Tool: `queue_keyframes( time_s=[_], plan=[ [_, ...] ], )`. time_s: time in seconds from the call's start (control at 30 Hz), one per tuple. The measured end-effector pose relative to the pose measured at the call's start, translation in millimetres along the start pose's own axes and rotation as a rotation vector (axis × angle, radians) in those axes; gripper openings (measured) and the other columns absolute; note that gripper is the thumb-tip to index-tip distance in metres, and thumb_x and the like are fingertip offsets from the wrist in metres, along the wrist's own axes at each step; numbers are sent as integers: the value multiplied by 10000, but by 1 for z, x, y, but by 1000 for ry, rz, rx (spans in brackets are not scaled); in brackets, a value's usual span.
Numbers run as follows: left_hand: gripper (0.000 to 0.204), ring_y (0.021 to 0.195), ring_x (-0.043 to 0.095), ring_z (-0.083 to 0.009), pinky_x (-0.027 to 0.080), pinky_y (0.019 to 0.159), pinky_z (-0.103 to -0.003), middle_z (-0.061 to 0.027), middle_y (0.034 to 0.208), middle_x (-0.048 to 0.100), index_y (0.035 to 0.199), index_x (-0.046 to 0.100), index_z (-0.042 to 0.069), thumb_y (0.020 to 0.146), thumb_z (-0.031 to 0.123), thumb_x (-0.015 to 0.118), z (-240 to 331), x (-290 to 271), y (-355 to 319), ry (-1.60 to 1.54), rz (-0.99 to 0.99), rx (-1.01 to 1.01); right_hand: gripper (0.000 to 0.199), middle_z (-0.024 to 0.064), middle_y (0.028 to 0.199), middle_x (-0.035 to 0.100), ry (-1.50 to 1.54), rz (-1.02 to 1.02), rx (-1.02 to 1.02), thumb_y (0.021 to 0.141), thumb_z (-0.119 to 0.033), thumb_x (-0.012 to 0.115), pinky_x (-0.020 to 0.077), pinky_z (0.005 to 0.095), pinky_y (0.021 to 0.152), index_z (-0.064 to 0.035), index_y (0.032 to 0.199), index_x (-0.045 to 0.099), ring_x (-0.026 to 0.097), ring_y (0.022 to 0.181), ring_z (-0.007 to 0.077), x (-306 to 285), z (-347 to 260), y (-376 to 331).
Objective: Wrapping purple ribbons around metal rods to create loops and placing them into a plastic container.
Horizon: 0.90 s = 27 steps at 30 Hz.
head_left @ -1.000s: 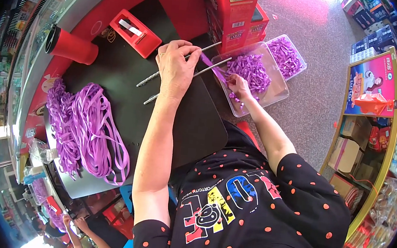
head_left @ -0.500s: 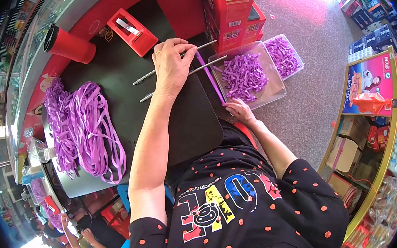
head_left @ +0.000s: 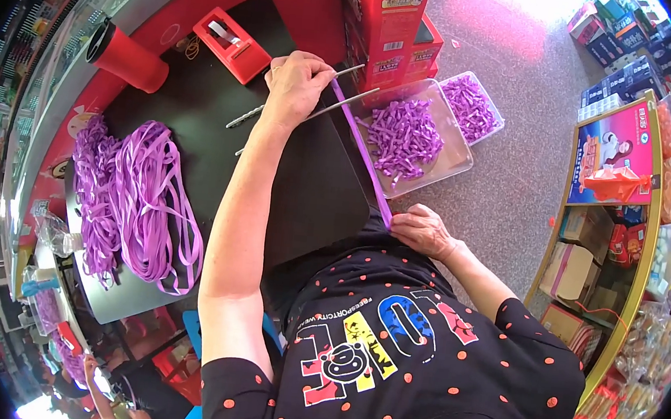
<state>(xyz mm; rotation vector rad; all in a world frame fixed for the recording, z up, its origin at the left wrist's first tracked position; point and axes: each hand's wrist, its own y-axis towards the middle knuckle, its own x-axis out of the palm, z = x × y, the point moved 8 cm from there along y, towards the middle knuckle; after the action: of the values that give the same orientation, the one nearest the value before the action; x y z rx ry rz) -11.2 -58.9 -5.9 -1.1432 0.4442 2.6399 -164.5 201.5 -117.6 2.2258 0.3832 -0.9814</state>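
A purple ribbon [head_left: 363,147] runs taut along the table's right edge between my two hands. My left hand [head_left: 297,85] is closed in a pinch at its far end, over two thin metal rods [head_left: 344,103] that stick out past the table edge. Whether the fingers also grip a rod is hidden. My right hand [head_left: 424,231] pinches the near end of the ribbon, close to my lap. Beyond the ribbon, a clear plastic box [head_left: 460,158] holds many small folded purple ribbon pieces [head_left: 405,139].
Bundles of long purple ribbon [head_left: 151,200] lie on the dark table [head_left: 303,206]'s left. A red tumbler [head_left: 128,58] and a red tape dispenser [head_left: 233,44] sit farther back. Another box of purple pieces [head_left: 472,105] and red cartons [head_left: 389,29] stand beyond; a shelf [head_left: 591,234] is at right.
My right hand has moved nearer to my body, drawing out a longer stretch of ribbon. My left hand stays by the rods. The whole view has shifted slightly.
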Motion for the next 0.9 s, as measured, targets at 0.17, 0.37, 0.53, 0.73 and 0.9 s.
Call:
queue_keyframes(
  time_s=[0.17,0.37,0.53,0.73,0.9],
  plan=[
    [227,1099,500,-248,335,970,-381,-34,1099,631,902,736,95,828,288,641,2,4,1,30,-44,-5,240,45,950,654,60,40,118,749,-115,700,488,327,740,-76,983,661,583,804,224,3,2,-11],
    [181,1132,433,-288,286,986,-420,-14,1085,616,869,744,119,803,266,661,1,0,-5,54,64,32,421,69,926,670,148,63,341,778,-85,681,484,354,756,-54,1186,585,587,785,253,-7,-13,-22],
    [175,1103,453,-293,318,966,-417,-15,1074,614,849,741,122,794,272,669,5,-5,-10,110,152,57,366,61,860,675,197,136,402,764,-14,665,461,342,729,-42,1125,611,591,743,232,-52,-49,-11],
    [223,1106,461,-293,322,971,-411,-27,1119,621,887,743,119,819,310,649,6,-5,-10,123,140,68,269,101,823,671,203,282,288,730,48,643,435,338,676,-3,994,641,585,720,230,-122,-98,18],
    [217,1111,459,-283,316,973,-407,-23,1116,621,875,748,125,816,310,651,4,-5,-13,113,148,54,270,130,855,667,296,288,24,778,-82,657,430,355,699,27,1023,624,582,773,242,-176,-117,88]
  ],
)
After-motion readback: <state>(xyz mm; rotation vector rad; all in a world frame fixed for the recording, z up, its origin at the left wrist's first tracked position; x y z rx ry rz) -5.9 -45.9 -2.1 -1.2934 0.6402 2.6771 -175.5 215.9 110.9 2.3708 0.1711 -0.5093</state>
